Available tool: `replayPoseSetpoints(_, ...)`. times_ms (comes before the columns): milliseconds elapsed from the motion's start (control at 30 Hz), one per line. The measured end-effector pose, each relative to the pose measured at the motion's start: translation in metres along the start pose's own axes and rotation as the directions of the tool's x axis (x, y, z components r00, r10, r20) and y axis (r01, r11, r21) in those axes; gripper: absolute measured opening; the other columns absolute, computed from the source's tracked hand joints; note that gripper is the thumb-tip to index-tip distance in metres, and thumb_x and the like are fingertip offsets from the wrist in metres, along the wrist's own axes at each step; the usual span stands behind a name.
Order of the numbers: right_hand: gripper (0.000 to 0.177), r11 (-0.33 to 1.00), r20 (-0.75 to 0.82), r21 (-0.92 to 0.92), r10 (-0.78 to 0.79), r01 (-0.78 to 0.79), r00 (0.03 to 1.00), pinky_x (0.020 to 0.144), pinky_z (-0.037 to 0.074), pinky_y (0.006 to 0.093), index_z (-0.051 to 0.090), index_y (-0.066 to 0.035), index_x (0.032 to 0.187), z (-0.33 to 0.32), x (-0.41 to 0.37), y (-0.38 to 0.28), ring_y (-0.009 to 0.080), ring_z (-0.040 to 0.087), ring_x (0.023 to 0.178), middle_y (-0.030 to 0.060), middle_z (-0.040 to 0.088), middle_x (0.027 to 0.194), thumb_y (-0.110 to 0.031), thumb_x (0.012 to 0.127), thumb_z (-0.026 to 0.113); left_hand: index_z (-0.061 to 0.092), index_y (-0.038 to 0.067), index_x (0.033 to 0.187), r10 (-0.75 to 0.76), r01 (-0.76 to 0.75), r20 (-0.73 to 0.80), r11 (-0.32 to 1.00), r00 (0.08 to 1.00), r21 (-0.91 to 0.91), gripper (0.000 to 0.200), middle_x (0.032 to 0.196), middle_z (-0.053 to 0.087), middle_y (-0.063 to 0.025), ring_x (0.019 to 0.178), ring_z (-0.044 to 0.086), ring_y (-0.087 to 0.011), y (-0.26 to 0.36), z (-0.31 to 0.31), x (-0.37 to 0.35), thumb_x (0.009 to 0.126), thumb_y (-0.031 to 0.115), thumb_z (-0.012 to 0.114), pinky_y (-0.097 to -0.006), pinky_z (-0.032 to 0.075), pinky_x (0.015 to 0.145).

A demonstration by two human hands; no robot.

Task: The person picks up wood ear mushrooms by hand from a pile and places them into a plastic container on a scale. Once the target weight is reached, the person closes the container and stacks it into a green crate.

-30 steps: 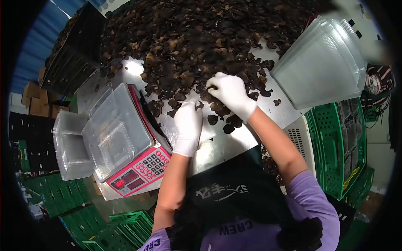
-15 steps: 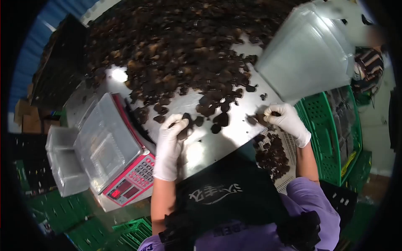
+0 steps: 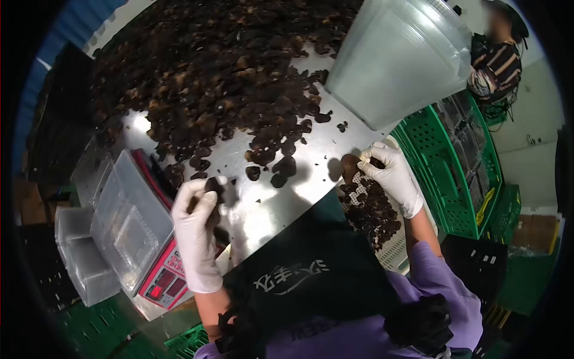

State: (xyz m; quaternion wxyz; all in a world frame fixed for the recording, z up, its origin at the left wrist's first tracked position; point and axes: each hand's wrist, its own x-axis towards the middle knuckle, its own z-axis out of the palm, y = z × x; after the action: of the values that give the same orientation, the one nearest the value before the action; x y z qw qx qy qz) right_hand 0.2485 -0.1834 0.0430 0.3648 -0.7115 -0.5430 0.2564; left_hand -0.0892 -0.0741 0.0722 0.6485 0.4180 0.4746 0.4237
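Observation:
My left hand (image 3: 197, 236), in a white glove, is closed with a dark wood ear mushroom (image 3: 213, 186) pinched at the fingertips. It is raised beside the scale, at the left of the metal table. My right hand (image 3: 391, 176), also gloved, pinches a browner wood ear mushroom (image 3: 348, 169) between thumb and fingers. That piece hangs at the upper end of a pale perforated basket (image 3: 391, 260) holding more dark pieces. A large heap of wood ear mushrooms (image 3: 221, 66) covers the far part of the table, with a few loose ones between my hands.
A red scale (image 3: 170, 278) with a clear plastic container (image 3: 128, 218) on it stands at left. Tall stacked clear containers (image 3: 397, 66) rise at upper right. Beside them is a green crate (image 3: 439, 167) of packed boxes. Another person (image 3: 499, 60) is in the right background.
The view has shifted, so the table contents sit further left. My left hand has moved toward the scale, still with a mushroom. My right hand keeps its piece, now by the basket's upper end.

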Motion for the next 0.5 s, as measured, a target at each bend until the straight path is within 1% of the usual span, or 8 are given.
replayPoseSetpoints(100, 0.007, 0.99, 0.02, 0.081, -0.118, 0.117, 0.993, 0.068, 0.046, 0.0285, 0.065, 0.0, 0.085, 0.023, 0.019, -0.021, 0.0163, 0.057, 0.072, 0.0063, 0.058, 0.076, -0.001, 0.081, 0.07, 0.065, 0.005, 0.107, 0.237, -0.211, -0.195, 0.967, 0.952, 0.143, 0.015, 0.102, 0.07, -0.0072, 0.069, 0.057, -0.0066, 0.03, -0.047, -0.02, 0.093, 0.004, 0.06, -0.0169, 0.046, 0.06)
replayPoseSetpoints(167, 0.008, 0.978, 0.024, 0.045, -0.207, 0.206, 0.978, 0.066, 0.047, 0.0288, 0.065, -0.002, 0.085, 0.039, 0.03, -0.031, 0.0187, 0.057, 0.07, 0.0067, 0.057, 0.076, -0.004, 0.08, 0.071, 0.066, 0.006, 0.109, 0.395, -0.236, -0.457, 0.9, 0.797, 0.368, 0.017, 0.093, 0.067, -0.0019, 0.067, 0.053, -0.0042, 0.037, -0.088, -0.027, 0.093, 0.003, 0.061, -0.0159, 0.041, 0.057)
replayPoseSetpoints(200, 0.009, 0.963, 0.017, 0.014, -0.27, 0.27, 0.963, 0.065, 0.047, 0.0299, 0.064, -0.003, 0.083, 0.046, 0.036, -0.041, 0.0212, 0.057, 0.069, 0.0071, 0.056, 0.075, -0.006, 0.078, 0.072, 0.066, 0.006, 0.108, 0.457, -0.203, -0.478, 0.847, 0.75, 0.492, 0.016, 0.09, 0.065, 0.0004, 0.066, 0.05, -0.0033, 0.037, -0.117, -0.027, 0.093, 0.002, 0.062, -0.0159, 0.038, 0.057)
replayPoseSetpoints(267, 0.009, 0.946, 0.029, -0.001, -0.323, 0.323, 0.946, 0.065, 0.047, 0.0306, 0.064, -0.003, 0.083, 0.058, 0.044, -0.055, 0.0214, 0.058, 0.07, 0.0071, 0.056, 0.074, -0.005, 0.078, 0.071, 0.065, 0.005, 0.104, 0.532, -0.093, -0.482, 0.733, 0.696, 0.674, 0.016, 0.084, 0.057, 0.0041, 0.068, 0.045, -0.0029, 0.036, -0.156, -0.028, 0.089, 0.001, 0.065, -0.0176, 0.037, 0.059)
replayPoseSetpoints(367, 0.007, 0.909, 0.019, -0.021, -0.417, 0.417, 0.909, 0.062, 0.047, 0.0329, 0.064, -0.005, 0.081, 0.076, 0.054, -0.068, 0.0219, 0.06, 0.068, 0.0067, 0.056, 0.074, -0.005, 0.078, 0.07, 0.064, 0.002, 0.108, 0.524, 0.046, -0.361, 0.52, 0.772, 0.853, 0.024, 0.089, 0.062, 0.0006, 0.078, 0.055, -0.0079, 0.027, -0.182, -0.028, 0.085, 0.0, 0.068, -0.0224, 0.046, 0.071)
replayPoseSetpoints(400, 0.007, 0.906, 0.044, -0.033, -0.42, 0.421, 0.906, 0.061, 0.048, 0.0333, 0.064, -0.006, 0.081, 0.079, 0.056, -0.073, 0.0224, 0.06, 0.067, 0.0065, 0.057, 0.074, -0.006, 0.079, 0.07, 0.064, 0.001, 0.108, 0.537, 0.034, -0.316, 0.469, 0.782, 0.883, 0.026, 0.098, 0.066, -0.0062, 0.091, 0.063, -0.0158, 0.024, -0.183, -0.029, 0.083, 0.0, 0.07, -0.0282, 0.049, 0.084)
replayPoseSetpoints(433, 0.006, 0.904, 0.068, -0.049, -0.421, 0.425, 0.904, 0.06, 0.048, 0.0336, 0.064, -0.006, 0.081, 0.082, 0.057, -0.078, 0.0228, 0.061, 0.066, 0.0063, 0.057, 0.074, -0.007, 0.079, 0.07, 0.064, 0.001, 0.113, 0.451, 0.095, -0.327, 0.464, 0.831, 0.881, 0.033, 0.111, 0.067, -0.0133, 0.105, 0.064, -0.0244, 0.038, -0.162, -0.034, 0.081, 0.001, 0.072, -0.0339, 0.048, 0.094)
replayPoseSetpoints(500, 0.009, 0.913, 0.067, -0.02, -0.406, 0.408, 0.912, 0.063, 0.047, 0.0321, 0.064, -0.004, 0.083, 0.086, 0.056, -0.086, 0.0213, 0.059, 0.069, 0.0064, 0.056, 0.074, -0.003, 0.077, 0.072, 0.064, 0.002, 0.118, 0.599, 0.069, -0.213, 0.254, 0.772, 0.965, 0.039, 0.119, 0.065, -0.0158, 0.111, 0.061, -0.0289, 0.031, -0.159, -0.033, 0.08, 0.003, 0.073, -0.0367, 0.047, 0.097)
